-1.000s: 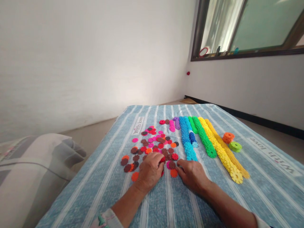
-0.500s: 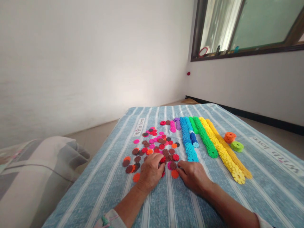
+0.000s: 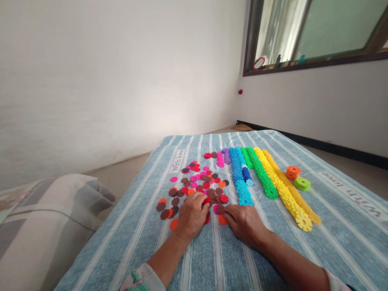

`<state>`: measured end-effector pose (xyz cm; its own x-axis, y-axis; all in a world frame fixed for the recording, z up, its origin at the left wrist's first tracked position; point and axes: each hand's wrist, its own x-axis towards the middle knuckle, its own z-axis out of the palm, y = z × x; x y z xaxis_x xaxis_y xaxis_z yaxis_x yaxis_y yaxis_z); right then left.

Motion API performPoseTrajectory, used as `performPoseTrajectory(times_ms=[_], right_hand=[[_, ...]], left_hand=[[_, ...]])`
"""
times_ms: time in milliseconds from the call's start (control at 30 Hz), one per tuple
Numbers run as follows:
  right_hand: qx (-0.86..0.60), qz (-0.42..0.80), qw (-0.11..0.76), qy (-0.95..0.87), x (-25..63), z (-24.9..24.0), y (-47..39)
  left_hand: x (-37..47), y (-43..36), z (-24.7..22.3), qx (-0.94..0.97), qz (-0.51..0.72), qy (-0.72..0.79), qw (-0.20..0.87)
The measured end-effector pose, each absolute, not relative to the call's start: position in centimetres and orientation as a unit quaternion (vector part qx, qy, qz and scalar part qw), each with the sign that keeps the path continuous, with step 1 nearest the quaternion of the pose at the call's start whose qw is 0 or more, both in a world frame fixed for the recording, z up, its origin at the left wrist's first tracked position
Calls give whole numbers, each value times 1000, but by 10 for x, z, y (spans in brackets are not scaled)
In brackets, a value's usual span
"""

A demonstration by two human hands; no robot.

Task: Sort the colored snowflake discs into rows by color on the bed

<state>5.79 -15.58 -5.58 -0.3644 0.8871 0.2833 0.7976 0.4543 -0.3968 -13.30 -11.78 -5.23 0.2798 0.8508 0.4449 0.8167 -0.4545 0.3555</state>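
Note:
Notched plastic discs in mixed colours lie scattered on the striped cloth around both hands. My left hand (image 3: 192, 214) is closed, with red discs (image 3: 206, 201) pinched between its thumb and fingers; how many is hidden. Just right of it, my right hand (image 3: 245, 222) has its thumb and fingertips together at the edge of a brown disc (image 3: 220, 209). That brown disc overlaps a magenta disc (image 3: 216, 208). An orange disc (image 3: 222, 219) lies just below them, beside my right fingertips. Above the fingers rest more brown discs (image 3: 212, 197) and a red disc (image 3: 224, 198).
Right of the loose discs run overlapping rows of blue discs (image 3: 237, 169), green discs (image 3: 260, 171) and yellow discs (image 3: 283, 188). Further right stand an orange stack (image 3: 293, 172) and a lime stack (image 3: 302, 184). Draped grey-and-white fabric (image 3: 54, 218) is at the left.
My right hand has shifted slightly left, and its fingertips now meet the brown disc. My left hand stays nearly in place with the red discs. The view has tilted a little.

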Motion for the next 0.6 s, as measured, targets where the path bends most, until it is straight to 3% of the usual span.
performPoseTrajectory(times_ms=[600], right_hand=[[-504,89,234,-827,59,-58,-155]], left_hand=[[-137,-116,-54,798,292,528,6]])
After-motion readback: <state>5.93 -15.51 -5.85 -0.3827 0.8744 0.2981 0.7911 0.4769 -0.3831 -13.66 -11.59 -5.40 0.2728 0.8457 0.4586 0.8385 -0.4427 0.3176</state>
